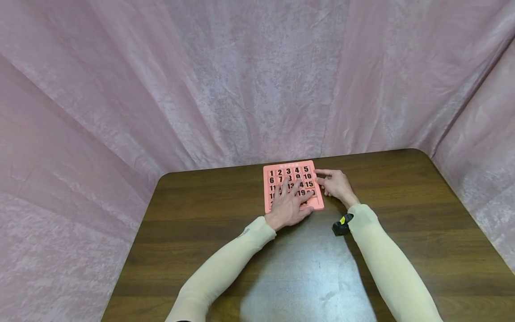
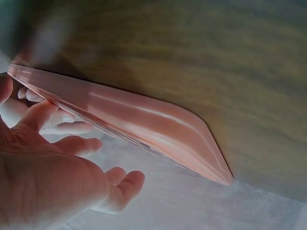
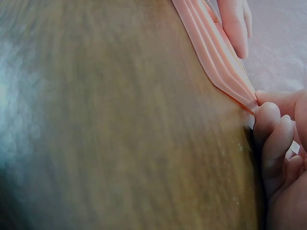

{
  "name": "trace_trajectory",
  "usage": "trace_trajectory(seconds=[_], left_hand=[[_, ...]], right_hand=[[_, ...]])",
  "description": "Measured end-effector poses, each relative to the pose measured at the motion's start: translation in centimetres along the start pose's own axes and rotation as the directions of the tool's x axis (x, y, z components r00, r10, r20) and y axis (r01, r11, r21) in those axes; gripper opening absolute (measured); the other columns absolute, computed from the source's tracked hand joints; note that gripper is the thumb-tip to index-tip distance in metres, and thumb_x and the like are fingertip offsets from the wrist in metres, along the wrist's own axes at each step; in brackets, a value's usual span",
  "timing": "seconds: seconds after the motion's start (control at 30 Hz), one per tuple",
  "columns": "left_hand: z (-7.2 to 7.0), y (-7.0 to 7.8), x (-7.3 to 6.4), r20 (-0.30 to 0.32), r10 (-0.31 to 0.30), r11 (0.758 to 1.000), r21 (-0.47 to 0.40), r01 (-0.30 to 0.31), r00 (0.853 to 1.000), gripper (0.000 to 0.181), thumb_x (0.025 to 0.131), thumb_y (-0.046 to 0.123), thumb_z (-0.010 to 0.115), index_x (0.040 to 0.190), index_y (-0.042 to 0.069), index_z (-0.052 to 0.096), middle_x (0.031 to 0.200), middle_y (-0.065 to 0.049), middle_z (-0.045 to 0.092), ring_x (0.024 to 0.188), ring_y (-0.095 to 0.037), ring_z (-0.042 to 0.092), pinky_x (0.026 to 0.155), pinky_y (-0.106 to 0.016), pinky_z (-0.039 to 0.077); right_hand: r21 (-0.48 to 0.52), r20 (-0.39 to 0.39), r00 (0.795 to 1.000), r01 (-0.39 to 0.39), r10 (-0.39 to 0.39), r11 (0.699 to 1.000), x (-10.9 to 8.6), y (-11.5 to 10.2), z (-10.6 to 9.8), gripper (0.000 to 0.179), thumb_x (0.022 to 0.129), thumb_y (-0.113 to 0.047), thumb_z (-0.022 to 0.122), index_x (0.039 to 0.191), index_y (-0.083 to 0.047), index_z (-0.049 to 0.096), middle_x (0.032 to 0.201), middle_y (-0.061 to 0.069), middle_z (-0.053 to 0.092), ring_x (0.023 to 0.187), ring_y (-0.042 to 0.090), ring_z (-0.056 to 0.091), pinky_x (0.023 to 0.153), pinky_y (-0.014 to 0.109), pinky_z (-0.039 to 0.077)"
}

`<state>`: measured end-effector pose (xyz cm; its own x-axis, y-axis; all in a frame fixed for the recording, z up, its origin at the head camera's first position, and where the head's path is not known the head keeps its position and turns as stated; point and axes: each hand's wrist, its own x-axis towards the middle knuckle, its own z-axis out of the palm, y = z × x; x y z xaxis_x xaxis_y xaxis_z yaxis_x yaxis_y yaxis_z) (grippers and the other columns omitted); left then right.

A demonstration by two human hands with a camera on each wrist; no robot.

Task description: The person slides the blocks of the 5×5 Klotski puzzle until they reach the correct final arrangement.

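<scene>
A pink number slide puzzle [image 1: 318, 206] lies flat on the table, its number tiles set in rows. The tiles 1 to 5 run along its top row. My left hand [image 1: 287, 208] rests over the puzzle's lower middle with fingers spread, covering several tiles. My right hand [image 1: 335, 184] is at the puzzle's right edge, its extended fingertips touching the side and the other fingers bent. In the left wrist view, the pink frame [image 2: 144, 112] shows edge-on beside my left fingers. In the right wrist view, my right fingers [image 3: 271, 117] meet a corner of the frame [image 3: 211, 52].
The brown wooden table [image 1: 201, 205] carries a bright reflection in front of the puzzle. A black device with a yellow mark [image 1: 342, 225] sits at the right cuff. Pink curtains [image 1: 257, 89] hang behind the table and at its sides.
</scene>
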<state>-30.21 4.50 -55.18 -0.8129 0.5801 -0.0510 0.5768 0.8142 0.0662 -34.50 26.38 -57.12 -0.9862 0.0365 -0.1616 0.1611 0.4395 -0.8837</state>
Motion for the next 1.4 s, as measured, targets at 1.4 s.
trace_trajectory(seconds=[1.4], left_hand=[[0.7,-4.2,-4.5,-0.050,-0.138,0.972,-0.198,0.125,0.989,0.080,0.107,0.066,0.053,0.173,0.026,0.033,0.184,-0.017,0.016,0.170,-0.050,0.008,0.126,-0.078,0.022]], right_hand=[[-0.005,-0.031,0.999,-0.018,0.018,1.000,-1.7,1.8,0.6,0.051,0.110,-0.022,0.065,0.159,-0.010,0.058,0.066,-0.001,0.060,0.051,0.011,0.057,0.049,0.027,0.047]])
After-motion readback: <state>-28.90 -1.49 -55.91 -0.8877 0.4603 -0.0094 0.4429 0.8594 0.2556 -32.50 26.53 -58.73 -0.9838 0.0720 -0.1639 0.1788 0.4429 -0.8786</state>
